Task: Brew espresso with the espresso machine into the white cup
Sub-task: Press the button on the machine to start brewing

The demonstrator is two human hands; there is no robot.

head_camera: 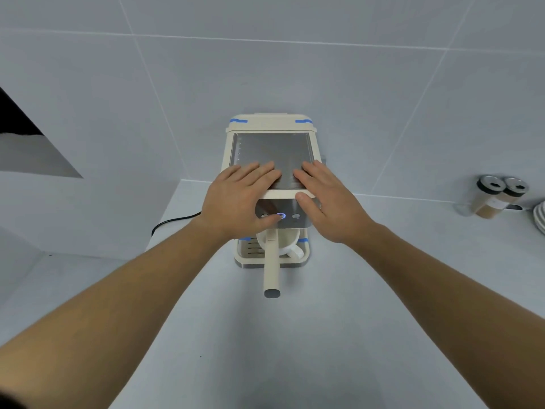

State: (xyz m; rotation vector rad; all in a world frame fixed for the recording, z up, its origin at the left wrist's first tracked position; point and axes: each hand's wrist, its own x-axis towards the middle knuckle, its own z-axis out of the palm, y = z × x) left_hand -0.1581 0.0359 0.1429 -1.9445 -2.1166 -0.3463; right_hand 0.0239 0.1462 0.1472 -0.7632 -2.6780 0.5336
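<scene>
**Two hands on the coffee machine, thumb at the lit button**

A pale grey counter [295,335] meets a wall of large grey tiles [265,69], and the cream espresso machine [269,125] stands against this wall.

The left hand [236,199] lies flat, with its fingers [259,172] spread loosely on the metal top plate [271,149] of the machine. Its thumb [267,221] reaches down over the front panel, and the tip is at the middle button [281,216], which glows blue. This hand grasps nothing. Just beside it, the right hand [327,199] also lies open, fingers on the same plate, with its thumb [306,202] on the front edge of the machine. It also grips nothing.

Below the thumbs, the white cup [287,239] stands on the drip tray [244,252] under the machine head, its handle toward the right. In front of the cup the long cream handle [271,270] of the filter holder points toward the person.

Farther left of the left hand, a black cable [171,221] runs over the counter. Well apart on the right side stand two jars [495,199] with dark lids, and next to them the edge of some stacked white plates [539,216].
</scene>
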